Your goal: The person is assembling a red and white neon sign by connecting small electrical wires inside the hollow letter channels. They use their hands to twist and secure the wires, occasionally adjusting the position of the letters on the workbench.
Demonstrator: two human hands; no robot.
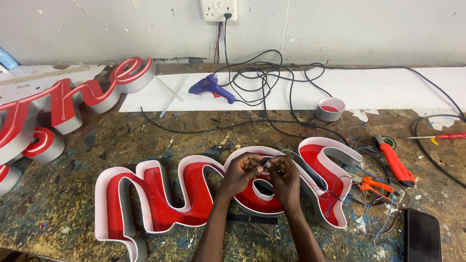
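The person's two forearms come up from the bottom edge and meet over the middle of the red sign letters [213, 194], a hollow script piece with white walls and a red floor that lies open side up on the paint-spattered workbench [63, 213]. Its long axis runs left to right across the bench, crosswise to the forearms.

The left hand [241, 172] and the right hand [283, 175] sit fingertip to fingertip above the round loop of the letters. Both are pinched shut on a thin blue wire [266, 163], which shows as a short stretch between the fingertips. The wire lies directly between the hands, so neither is nearer; each grips one side of the same spot. From there the wire trails off to the right, over the right-hand end of the letters, into a loose tangle of thin wires just beyond that end.

Right of the letters lie orange pliers [376, 185] and an orange-handled cutter [395, 164], both closer to the right hand, and a dark phone [422, 236] near the bench's front corner. Farther right lies a red screwdriver [446, 136].

Behind the letters, black cables loop across a white sheet [388, 90], with a roll of tape [330, 108] and a blue glue gun [211, 88]. Another red sign piece [63, 104] lies at the far left, and a wall socket [219, 8] sits above.
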